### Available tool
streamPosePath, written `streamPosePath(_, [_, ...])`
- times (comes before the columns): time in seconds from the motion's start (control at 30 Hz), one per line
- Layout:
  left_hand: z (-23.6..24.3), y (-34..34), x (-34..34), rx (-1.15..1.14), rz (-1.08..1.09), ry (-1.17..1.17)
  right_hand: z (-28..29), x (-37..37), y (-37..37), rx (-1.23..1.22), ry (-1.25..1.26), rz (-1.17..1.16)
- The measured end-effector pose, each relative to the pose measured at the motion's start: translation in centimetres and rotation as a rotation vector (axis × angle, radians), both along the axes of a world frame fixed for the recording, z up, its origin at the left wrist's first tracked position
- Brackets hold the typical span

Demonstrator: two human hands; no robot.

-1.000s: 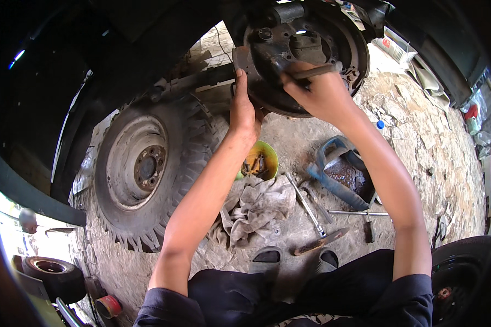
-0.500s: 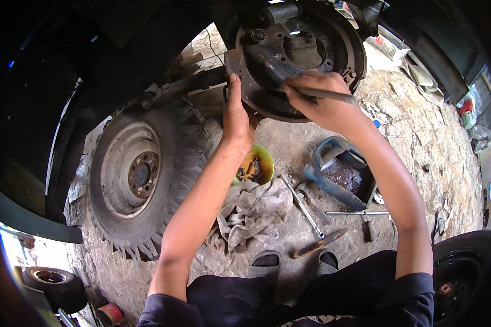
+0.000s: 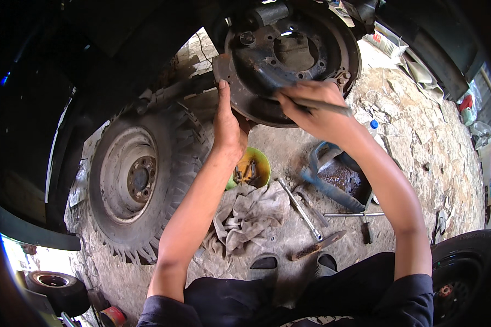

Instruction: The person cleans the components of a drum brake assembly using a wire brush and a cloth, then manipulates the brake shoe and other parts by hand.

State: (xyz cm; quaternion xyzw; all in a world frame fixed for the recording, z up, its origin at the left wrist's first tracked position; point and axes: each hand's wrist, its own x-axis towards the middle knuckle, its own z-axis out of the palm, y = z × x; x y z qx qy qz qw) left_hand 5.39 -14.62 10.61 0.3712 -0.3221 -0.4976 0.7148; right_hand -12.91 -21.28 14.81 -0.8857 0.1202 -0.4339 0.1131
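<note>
My left hand (image 3: 229,125) grips a rusty, curved metal piece (image 3: 222,70) with a square-cut end, thumb on its face and fingers hidden behind. It overlaps the left rim of a round, dark brake backing plate (image 3: 333,32); whether the two are joined I cannot tell. My right hand (image 3: 319,106) is closed around a flat, grey stick-like handle (image 3: 327,105), in front of the plate's lower part. The handle's rear end juts out to the right, while its working end is blurred against the dark metal. A cylinder (image 3: 270,13) sits at the plate's top.
A large tyre on a rim (image 3: 128,174) stands at left. Below lie a yellow-green bucket (image 3: 262,166) with small parts, a grey rag (image 3: 245,215), a wooden-handled brush (image 3: 317,245), a ratchet wrench (image 3: 303,212) and a cut blue container (image 3: 333,188) holding dark liquid.
The view has shifted slightly, so the plate sits a little further left. Both hands keep their grips, and the right hand's tool has moved only slightly.
</note>
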Motion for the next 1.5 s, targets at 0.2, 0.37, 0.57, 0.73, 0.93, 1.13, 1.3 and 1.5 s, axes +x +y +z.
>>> streamPosePath(0.2, [0.2, -0.1, -0.9, 0.014, 0.019, 0.028, 0.0, -1.3, 0.6, 0.036, -0.02, -0.001])
streamPosePath(0.37, [0.9, 0.3, -1.0, 0.036, -0.019, 0.077, -0.2, 0.3, -0.8, -0.073, -0.054, 0.04])
streamPosePath(0.57, [0.9, 0.0, -1.2, 0.075, 0.045, 0.069, -1.1, -3.8, -0.8, -0.023, -0.06, -0.008])
streamPosePath(0.73, [0.5, -0.2, -1.4, 0.037, 0.05, 0.08, -0.8, -0.5, -1.0, -0.064, -0.077, 0.016])
streamPosePath(0.93, [0.7, 0.0, -1.4, 0.057, 0.085, 0.071, -0.8, -2.0, -1.3, -0.134, -0.006, -0.029])
streamPosePath(1.13, [0.5, -0.4, -2.1, 0.045, 0.099, 0.05, -1.2, -2.8, -0.8, -0.082, -0.087, 0.027])
streamPosePath(1.3, [1.3, 0.2, -2.2, 0.039, 0.08, 0.03, 0.0, -0.9, -0.8, -0.165, -0.018, 0.0])
streamPosePath(1.5, [0.5, -0.5, -1.2, 0.032, 0.121, 0.049, -1.0, -3.7, -0.5, -0.086, -0.06, -0.003])
